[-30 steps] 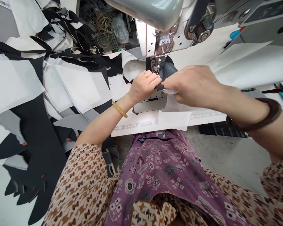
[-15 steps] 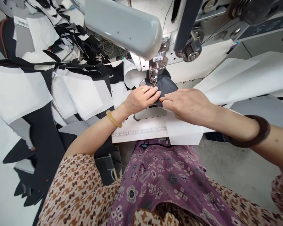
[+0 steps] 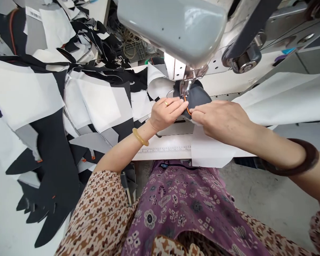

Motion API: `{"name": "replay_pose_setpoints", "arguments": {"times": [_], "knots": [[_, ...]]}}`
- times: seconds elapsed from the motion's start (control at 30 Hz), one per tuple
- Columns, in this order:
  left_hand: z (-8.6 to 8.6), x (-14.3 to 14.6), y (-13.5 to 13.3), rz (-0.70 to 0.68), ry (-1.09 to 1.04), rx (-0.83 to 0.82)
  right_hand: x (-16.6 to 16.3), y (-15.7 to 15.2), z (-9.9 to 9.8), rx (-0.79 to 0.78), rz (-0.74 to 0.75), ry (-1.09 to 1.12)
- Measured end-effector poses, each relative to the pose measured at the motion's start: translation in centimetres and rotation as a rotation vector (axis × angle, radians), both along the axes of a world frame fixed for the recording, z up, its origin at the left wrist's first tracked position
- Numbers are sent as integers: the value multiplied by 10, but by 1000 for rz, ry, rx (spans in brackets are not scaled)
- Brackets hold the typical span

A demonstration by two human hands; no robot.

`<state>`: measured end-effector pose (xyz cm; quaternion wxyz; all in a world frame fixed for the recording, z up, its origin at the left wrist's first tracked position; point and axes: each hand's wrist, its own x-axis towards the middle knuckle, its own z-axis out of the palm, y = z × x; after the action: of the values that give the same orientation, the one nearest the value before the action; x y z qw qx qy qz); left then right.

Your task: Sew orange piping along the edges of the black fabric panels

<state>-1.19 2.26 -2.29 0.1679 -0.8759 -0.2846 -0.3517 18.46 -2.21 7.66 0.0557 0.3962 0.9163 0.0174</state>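
A dark, smooth piece of material (image 3: 200,96) lies under the presser foot (image 3: 186,87) of a sewing machine. Along it runs a thin orange cord (image 3: 186,104), leading from the foot toward me. My left hand (image 3: 166,113) rests on the piece left of the cord, its fingers stretched out and lying flat, the fingertips just in front of the foot. Closer to me, my right hand (image 3: 222,119) pinches the near edge of the piece at the end of the visible cord. The fingers hide part of that edge, and the needle tip cannot be made out.
The grey machine head (image 3: 173,28) hangs low over the work. White-backed and black cut pieces (image 3: 106,99) are piled at the left. A printed ruler strip (image 3: 165,149) marks the table's front edge. White sheet material (image 3: 290,96) lies at the right.
My view has shifted, so the machine and both hands appear farther right and the machine head looks larger. A longer stretch of orange cord shows between my hands. Both hands keep their hold.
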Motion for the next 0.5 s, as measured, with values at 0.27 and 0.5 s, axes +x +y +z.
{"name": "replay_pose_setpoints", "arguments": {"times": [0.27, 0.5], "knots": [[12, 0, 15, 3, 100, -57, -6, 16, 13, -19, -154, -60], [25, 3, 22, 0, 192, 9, -11, 21, 30, 61, -217, -91]]}}
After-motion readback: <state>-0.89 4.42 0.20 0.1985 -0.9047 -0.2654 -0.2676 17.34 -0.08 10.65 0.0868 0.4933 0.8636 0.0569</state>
